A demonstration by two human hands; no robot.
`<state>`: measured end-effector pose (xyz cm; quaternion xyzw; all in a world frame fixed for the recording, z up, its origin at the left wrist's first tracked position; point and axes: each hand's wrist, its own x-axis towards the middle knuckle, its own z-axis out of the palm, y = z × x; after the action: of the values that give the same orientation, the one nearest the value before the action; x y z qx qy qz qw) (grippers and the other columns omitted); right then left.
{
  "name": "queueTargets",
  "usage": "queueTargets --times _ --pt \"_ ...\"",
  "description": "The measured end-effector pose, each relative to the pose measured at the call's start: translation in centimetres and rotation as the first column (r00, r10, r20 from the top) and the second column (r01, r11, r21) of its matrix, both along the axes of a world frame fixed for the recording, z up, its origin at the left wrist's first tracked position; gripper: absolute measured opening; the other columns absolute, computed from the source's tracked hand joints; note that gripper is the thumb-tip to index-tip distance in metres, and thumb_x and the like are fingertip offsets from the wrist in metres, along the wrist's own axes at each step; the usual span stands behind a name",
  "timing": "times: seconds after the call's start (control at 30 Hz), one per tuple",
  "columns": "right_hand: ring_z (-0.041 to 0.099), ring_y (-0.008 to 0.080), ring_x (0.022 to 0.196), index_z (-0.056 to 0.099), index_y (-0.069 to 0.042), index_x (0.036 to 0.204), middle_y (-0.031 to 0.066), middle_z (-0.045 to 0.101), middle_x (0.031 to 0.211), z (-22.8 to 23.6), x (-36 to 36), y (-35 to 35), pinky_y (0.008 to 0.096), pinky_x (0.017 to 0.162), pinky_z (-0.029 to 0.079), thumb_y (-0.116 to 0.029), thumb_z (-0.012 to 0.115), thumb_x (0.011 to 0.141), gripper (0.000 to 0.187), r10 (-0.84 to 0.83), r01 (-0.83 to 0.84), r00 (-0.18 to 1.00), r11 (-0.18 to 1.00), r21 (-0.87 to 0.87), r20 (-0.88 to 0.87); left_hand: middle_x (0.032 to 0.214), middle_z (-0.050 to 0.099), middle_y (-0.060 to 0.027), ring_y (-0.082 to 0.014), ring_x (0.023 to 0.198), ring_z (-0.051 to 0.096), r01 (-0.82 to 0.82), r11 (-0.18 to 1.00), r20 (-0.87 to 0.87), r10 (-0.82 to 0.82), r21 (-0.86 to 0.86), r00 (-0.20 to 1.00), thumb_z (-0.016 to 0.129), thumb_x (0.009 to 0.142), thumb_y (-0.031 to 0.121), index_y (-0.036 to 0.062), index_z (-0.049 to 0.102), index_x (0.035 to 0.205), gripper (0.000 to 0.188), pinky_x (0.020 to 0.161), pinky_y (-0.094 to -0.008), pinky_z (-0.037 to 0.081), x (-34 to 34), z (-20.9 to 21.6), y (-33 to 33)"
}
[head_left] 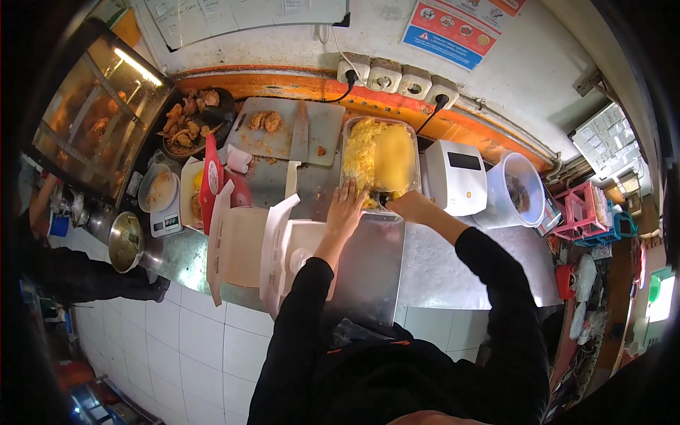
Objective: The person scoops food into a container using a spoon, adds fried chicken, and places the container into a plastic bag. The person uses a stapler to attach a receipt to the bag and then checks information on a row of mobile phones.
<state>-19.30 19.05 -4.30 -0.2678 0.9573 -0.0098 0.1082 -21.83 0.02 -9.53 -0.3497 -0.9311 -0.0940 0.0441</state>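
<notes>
A clear rectangular tub (345,131) stands on the metal counter, filled with yellow, crumbly food (363,152). Its right half is covered by a smeared yellow oval patch that I cannot make out. My left hand (346,209) rests at the tub's near left corner, fingers stretched out over the edge. At the near right corner, my right hand (409,207) is closed around a dark-handled utensil (384,199), whose far end is hidden. Left of my left forearm stands an open cardboard box (244,248) with its lid folded back; a round clear piece shows inside.
Behind lie a cutting board (276,127) with fried chicken (265,122) and a large knife (299,134). A white device (457,177) and a translucent bucket (511,188) stand right. Leftward are a scale (166,221), a metal bowl (126,242) and a lit display case (99,106). Another person's dark-clothed leg (92,273) shows at left.
</notes>
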Motion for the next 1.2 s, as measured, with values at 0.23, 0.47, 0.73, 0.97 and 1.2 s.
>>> queueTargets --times 0.23,0.47,0.73,0.97,1.2 --pt "0.052 0.0252 0.054 0.051 -0.008 0.075 0.0100 0.052 0.060 -0.4 -2.0 0.8 0.0353 0.050 0.041 -0.021 0.049 0.078 0.013 0.085 -0.031 0.984 0.949 -0.313 0.158 0.133 0.019 -0.0142 -0.0264 0.124 0.017 -0.045 0.999 0.019 0.045 0.000 0.999 0.052 0.076 0.030 0.0121 0.022 0.128 0.062 0.097 -0.0499 0.015 0.6 -0.4 0.7" --pt "0.031 0.0039 0.043 0.046 -0.006 0.076 -0.0049 0.033 0.053 -2.6 1.4 -0.2 0.0181 0.036 0.024 -0.020 0.050 0.083 0.016 -0.039 0.886 0.446 -0.121 -0.448 0.894 0.134 0.019 -0.0123 -0.0248 0.125 0.014 -0.072 0.997 0.071 0.072 0.008 0.995 0.051 0.077 0.028 0.0147 0.023 0.129 0.061 0.096 -0.0541 0.013 0.8 0.1 0.9" --pt "0.029 0.0035 0.041 0.053 -0.001 0.085 -0.0047 0.034 0.054 -2.3 2.9 0.0 0.0188 0.036 0.029 -0.017 0.049 0.083 0.017 -0.197 0.809 0.576 0.001 -0.588 0.793 0.134 0.021 -0.0090 -0.0204 0.124 0.017 -0.101 0.993 0.081 0.096 0.060 0.992 0.052 0.075 0.028 0.0199 0.029 0.126 0.056 0.093 -0.0590 0.010 0.7 0.0 0.6" --pt "0.031 0.0043 0.041 0.053 -0.001 0.081 -0.0035 0.035 0.053 -3.4 3.7 -1.4 0.0200 0.035 0.030 -0.017 0.049 0.084 0.017 -0.205 0.757 0.585 -0.207 -0.619 0.784 0.133 0.022 -0.0091 -0.0205 0.124 0.017 -0.088 0.991 0.131 0.075 0.102 0.989 0.051 0.076 0.027 0.0203 0.036 0.123 0.050 0.091 -0.0627 0.010 0.4 0.2 0.3" --pt "0.034 0.0059 0.040 0.051 0.000 0.072 -0.0022 0.036 0.052 -3.1 5.4 -1.0 0.0216 0.033 0.035 -0.015 0.048 0.083 0.019 -0.364 0.723 0.570 -0.205 -0.660 0.737 0.135 0.018 -0.0094 -0.0232 0.125 0.014 -0.091 0.995 0.097 0.086 0.045 0.992 0.052 0.075 0.029 0.0215 0.029 0.127 0.057 0.090 -0.0640 0.009 0.4 0.2 0.1"
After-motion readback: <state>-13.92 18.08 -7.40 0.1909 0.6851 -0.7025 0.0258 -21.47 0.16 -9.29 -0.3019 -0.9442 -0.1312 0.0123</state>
